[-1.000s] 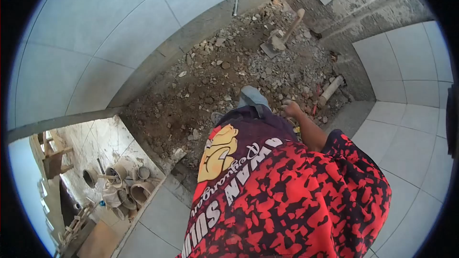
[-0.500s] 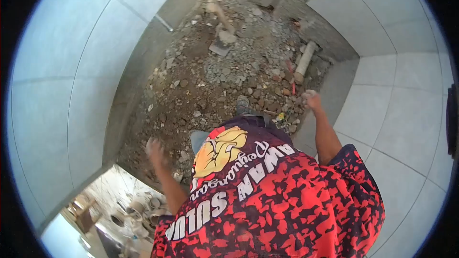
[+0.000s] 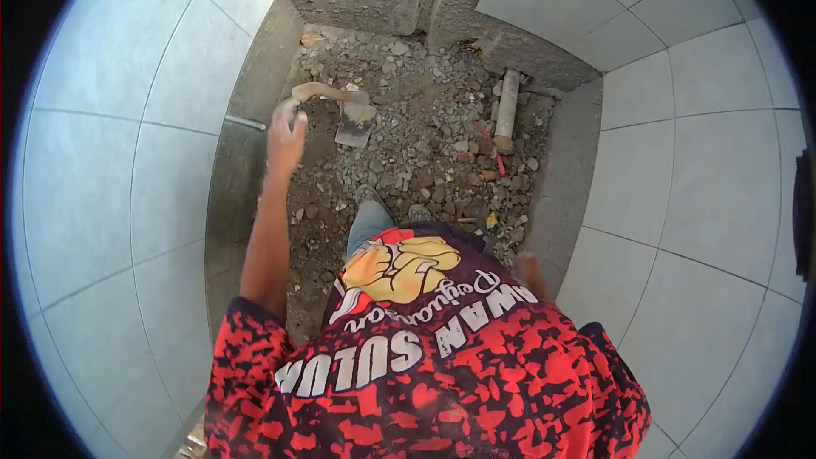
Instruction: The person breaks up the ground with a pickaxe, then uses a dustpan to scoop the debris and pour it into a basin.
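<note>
The left hand (image 3: 286, 132), its grip too blurred to tell, is at the end of the hoe (image 3: 354, 121), whose handle runs toward 3 o'clock over rubble (image 3: 425, 161); the half-hidden right hand (image 3: 527, 265) hangs well apart

- Bright, even daylight fills the frame; the pale wall tiles (image 3: 102, 119) at left and right give back a soft, bluish sheen without hard glare.
- Fisheye distortion bends the tile joints into curves, strongest near the edges, and a black vignette cuts off all four corners.
- The rubble floor (image 3: 425, 144) at upper centre is darker, with shallow shadows between stones.
- The left hand (image 3: 286, 132) and the tool handle (image 3: 327, 92) beside it, upper left of centre, are smeared by motion blur.
- The red shirt (image 3: 442, 374) at the bottom looks slightly soft.
</note>
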